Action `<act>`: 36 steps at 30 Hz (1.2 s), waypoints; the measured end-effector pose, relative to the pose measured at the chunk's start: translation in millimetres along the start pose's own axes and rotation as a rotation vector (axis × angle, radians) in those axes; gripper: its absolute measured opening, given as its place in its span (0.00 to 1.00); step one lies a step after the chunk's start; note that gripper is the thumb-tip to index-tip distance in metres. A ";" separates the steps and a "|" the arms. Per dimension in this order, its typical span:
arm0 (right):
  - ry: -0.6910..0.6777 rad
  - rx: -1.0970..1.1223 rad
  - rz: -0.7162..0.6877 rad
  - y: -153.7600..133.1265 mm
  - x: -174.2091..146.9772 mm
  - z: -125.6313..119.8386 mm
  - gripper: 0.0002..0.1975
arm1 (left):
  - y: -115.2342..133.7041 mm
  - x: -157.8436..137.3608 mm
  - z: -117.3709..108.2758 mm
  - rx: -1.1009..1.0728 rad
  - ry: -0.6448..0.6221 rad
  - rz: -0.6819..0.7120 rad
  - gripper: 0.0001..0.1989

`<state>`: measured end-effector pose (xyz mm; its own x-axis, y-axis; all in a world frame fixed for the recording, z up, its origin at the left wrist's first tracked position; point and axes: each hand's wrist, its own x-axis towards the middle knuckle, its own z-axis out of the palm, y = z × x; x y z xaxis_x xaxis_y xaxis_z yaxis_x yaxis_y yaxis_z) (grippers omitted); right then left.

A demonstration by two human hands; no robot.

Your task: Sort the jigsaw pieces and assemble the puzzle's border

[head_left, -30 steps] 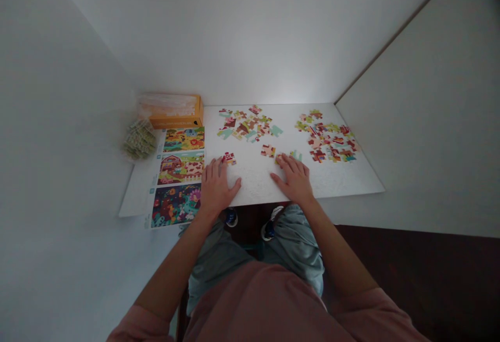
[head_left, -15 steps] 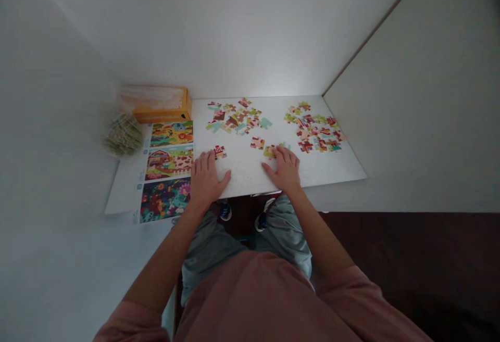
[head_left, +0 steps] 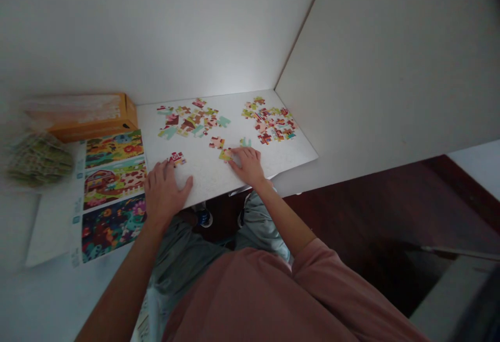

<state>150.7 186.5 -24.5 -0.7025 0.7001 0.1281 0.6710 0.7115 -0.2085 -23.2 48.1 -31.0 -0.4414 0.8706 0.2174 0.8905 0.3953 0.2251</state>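
Observation:
My left hand lies flat on the white tabletop with its thumb spread. Its fingertips reach the lower left edge of a red puzzle piece printed with a barn. My right hand has thumb and index finger at the right edge of a yellow-green puzzle piece, holding it against the table. Just above that piece lies a pink and brown puzzle piece. A pale green and blue puzzle piece sits behind my right fingers, partly hidden.
Loose puzzle pieces lie in a group at the back, and another cluster lies at the right. On the left are a sheet of three pictures, an orange box and a plastic bag of pieces. Walls border the table.
The view has turned to the right, so the table appears farther left. My right thumb has come closer to the yellow-green puzzle piece. My left hand stays by the barn piece.

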 end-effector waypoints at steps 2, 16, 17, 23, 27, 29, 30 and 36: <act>0.020 0.000 0.044 2.0 -1.5 -2.4 0.18 | 2.0 -0.1 -0.2 -0.016 0.000 -0.001 0.26; 0.238 0.079 0.182 3.9 -0.6 34.2 0.19 | -3.4 -1.8 4.2 -0.008 -0.019 -0.034 0.27; 0.235 0.083 0.175 3.4 -0.7 34.8 0.19 | -4.3 -2.2 4.6 -0.015 -0.012 -0.033 0.27; 0.223 0.036 0.150 -4.3 -0.7 38.6 0.18 | -13.1 -6.0 8.3 -0.055 0.028 -0.062 0.27; 0.229 0.010 0.149 -7.3 0.1 47.1 0.15 | -20.6 -9.4 8.4 -0.092 0.029 -0.084 0.27; 0.241 0.001 0.145 -7.0 1.4 53.6 0.16 | -24.1 -10.9 7.8 -0.113 0.024 -0.091 0.27; 0.254 -0.001 0.140 -6.5 2.2 57.1 0.16 | -25.7 -11.7 7.6 -0.123 0.018 -0.088 0.27; 0.375 -0.019 0.143 -1.0 5.7 78.2 0.23 | -33.5 -16.6 8.5 -0.067 0.030 -0.080 0.26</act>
<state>127.5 185.0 -99.4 -0.4687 0.7633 0.4445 0.7624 0.6037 -0.2328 -44.8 22.9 -50.2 -0.5150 0.8274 0.2239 0.8433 0.4422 0.3056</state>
